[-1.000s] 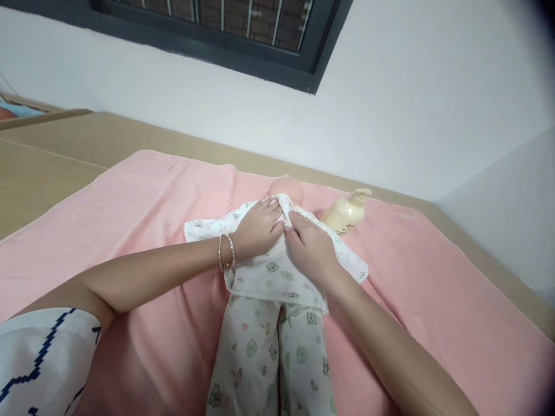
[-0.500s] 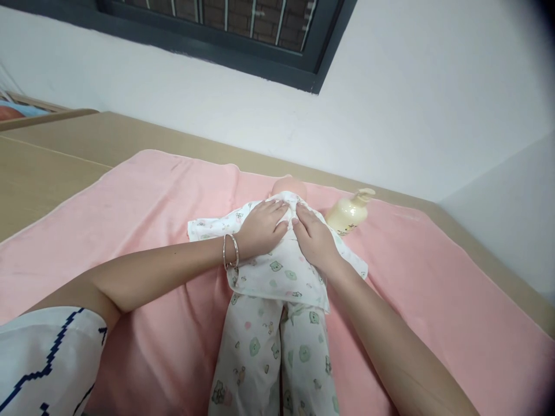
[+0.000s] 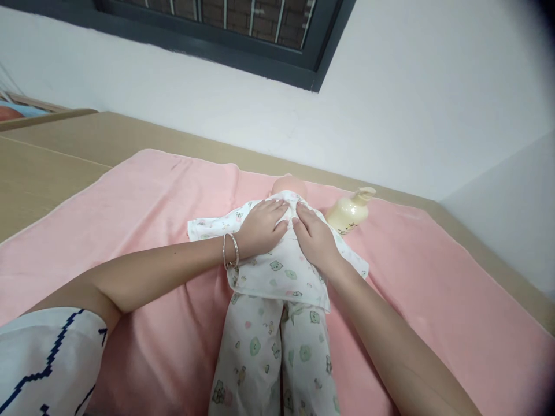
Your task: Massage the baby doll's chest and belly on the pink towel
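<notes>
The left hand (image 3: 263, 227) and right hand (image 3: 315, 238) both lie palm down on the upper front of a white printed shirt (image 3: 277, 271), worn by a doll stretched out beneath them. Their fingers are extended and laid flat rather than curled round anything, and the thumbs point toward each other with a narrow strip of shirt showing between; how hard they press, I cannot tell. The doll's round head (image 3: 289, 185) is just beyond the fingertips, partly hidden by the collar. One shirt sleeve reaches out to the left of the left hand, the other shows to the right of the right wrist, and the hem lies on the near side of both hands. Nearer still are the matching trousers (image 3: 255, 352), legs side by side. A pale yellow pump bottle (image 3: 348, 215) is beyond the right hand and off to its right, apart from it. Two bangles (image 3: 236, 249) circle the left wrist. Under the doll, a pink blanket (image 3: 165, 193) spreads out on either side of the hands.
</notes>
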The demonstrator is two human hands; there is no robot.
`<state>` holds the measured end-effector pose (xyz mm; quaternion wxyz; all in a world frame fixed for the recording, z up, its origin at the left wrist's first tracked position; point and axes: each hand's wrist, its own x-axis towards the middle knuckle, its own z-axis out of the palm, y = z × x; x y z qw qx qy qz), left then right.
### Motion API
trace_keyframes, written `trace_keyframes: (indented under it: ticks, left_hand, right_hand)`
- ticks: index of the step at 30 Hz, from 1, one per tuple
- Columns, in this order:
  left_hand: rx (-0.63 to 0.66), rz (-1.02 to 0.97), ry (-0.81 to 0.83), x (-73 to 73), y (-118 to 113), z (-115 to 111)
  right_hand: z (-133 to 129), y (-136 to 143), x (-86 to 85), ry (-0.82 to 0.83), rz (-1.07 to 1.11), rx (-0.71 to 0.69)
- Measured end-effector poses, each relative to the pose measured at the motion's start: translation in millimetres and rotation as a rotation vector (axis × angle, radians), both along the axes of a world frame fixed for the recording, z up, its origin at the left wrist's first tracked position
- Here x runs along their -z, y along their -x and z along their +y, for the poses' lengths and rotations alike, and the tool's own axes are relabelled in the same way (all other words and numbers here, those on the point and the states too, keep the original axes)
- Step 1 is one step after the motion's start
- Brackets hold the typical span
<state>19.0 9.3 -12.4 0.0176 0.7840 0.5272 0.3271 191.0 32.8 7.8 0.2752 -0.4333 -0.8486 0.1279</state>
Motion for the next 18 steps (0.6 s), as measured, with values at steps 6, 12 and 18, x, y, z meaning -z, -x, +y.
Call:
trace_keyframes:
  ticks: [6, 12, 18]
  left_hand:
    - [0.002, -0.005, -0.001, 1.6, 0.6, 0.8]
    - [0.002, -0.006, 0.008, 1.6, 0.6, 0.8]
    - [0.001, -0.005, 0.011, 0.9, 0.7, 0.7]
  right_hand:
    - [0.4, -0.2, 0.2, -0.012, 0.002, -0.008]
    - [0.8, 0.7, 0.9, -0.004, -0.004, 0.011]
    - [0.9, 0.3, 1.4, -0.012, 0.003, 0.004]
